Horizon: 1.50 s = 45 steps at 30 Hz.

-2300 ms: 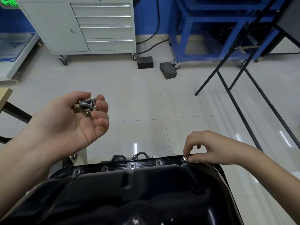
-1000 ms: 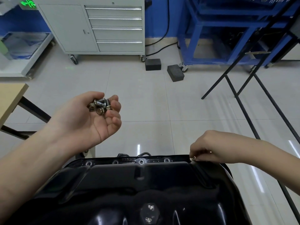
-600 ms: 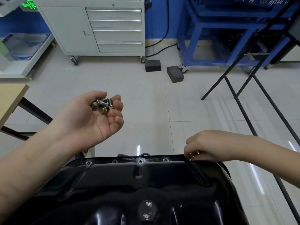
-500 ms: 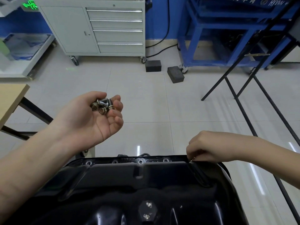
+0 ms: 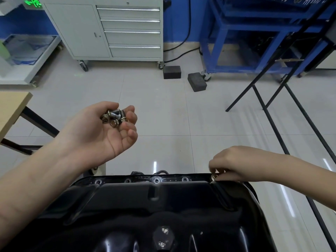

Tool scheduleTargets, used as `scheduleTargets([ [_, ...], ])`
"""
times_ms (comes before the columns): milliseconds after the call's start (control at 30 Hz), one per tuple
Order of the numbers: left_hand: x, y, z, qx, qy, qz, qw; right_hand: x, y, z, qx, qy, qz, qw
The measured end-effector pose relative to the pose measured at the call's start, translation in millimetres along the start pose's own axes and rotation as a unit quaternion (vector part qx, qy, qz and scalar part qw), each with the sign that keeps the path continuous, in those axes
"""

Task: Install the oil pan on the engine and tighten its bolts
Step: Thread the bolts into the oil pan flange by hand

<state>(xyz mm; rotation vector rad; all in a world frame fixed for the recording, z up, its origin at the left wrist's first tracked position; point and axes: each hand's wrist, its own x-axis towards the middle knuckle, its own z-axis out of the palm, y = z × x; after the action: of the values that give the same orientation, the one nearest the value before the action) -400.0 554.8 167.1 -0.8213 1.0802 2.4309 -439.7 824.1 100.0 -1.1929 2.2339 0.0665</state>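
**A:** What does the head view show of the hands?

**B:** A glossy black pressed-metal oil pan point(image 5: 163, 206) fills the bottom of the view, its flange edge farthest from the person. The right hand point(image 5: 234, 163) rests at the flange's far right corner, fingers point(image 5: 213, 162) curled and pinching a small silver flanged bolt point(image 5: 214, 177) at a hole there. The left hand point(image 5: 101, 131) hovers palm up above the pan, fingers loosely cupped round a heap of silver flanged bolts point(image 5: 113, 117).

**A:** How will these things handle?

**B:** The pan looks stiff and fairly heavy, with a slick finish; I'd hold it by the flange. The bolts look small, hard and easily dropped, best taken by the head between fingertips. Several flange holes point(image 5: 156, 180) along the far edge appear unfilled.

**A:** And the room?

**B:** What carries the pan is hidden. Beyond it lies a pale tiled floor point(image 5: 163, 115), a grey wheeled drawer cabinet point(image 5: 116, 28), a blue steel frame point(image 5: 254, 39), two dark blocks point(image 5: 183, 77), and a wooden surface's corner point(image 5: 12, 108) at left.
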Motion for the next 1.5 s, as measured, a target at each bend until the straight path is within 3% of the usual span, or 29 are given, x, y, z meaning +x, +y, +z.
scheduleTargets([
  [100, 0, 0, 1, 0.001, 0.001, -0.002, 1.0, -1, 1, 0, 0.093, 0.015, -0.022, 0.995],
  [200, 0, 0, 1, 0.002, 0.002, -0.006, 1.0, -2, 2, 1, 0.096, 0.024, -0.034, 0.994],
  [500, -2, -2, 3, 0.028, -0.013, -0.01, 0.999, 2, -2, 3, -0.112, 0.01, -0.024, 0.993],
  [700, -2, -2, 4, 0.049, -0.021, -0.017, 0.998, -1, 3, -3, 0.064, 0.011, -0.039, 0.997],
  [967, -1, -6, 9, 0.065, -0.037, -0.032, 0.997, 0, -2, 0, -0.02, 0.006, 0.006, 1.0],
  [1167, 2, -8, 9, 0.074, -0.04, -0.042, 0.996, -1, 3, 1, 0.036, 0.021, -0.042, 0.998],
  [1267, 3, -9, 10, 0.079, -0.043, -0.047, 0.995, -1, 3, 3, 0.009, 0.025, -0.045, 0.999],
  [1400, 4, -10, 9, 0.084, -0.042, -0.046, 0.995, -6, 2, 6, -0.112, 0.03, -0.043, 0.992],
  [1500, 4, -11, 10, 0.085, -0.042, -0.046, 0.994, -10, 4, 9, -0.114, 0.047, -0.045, 0.991],
])
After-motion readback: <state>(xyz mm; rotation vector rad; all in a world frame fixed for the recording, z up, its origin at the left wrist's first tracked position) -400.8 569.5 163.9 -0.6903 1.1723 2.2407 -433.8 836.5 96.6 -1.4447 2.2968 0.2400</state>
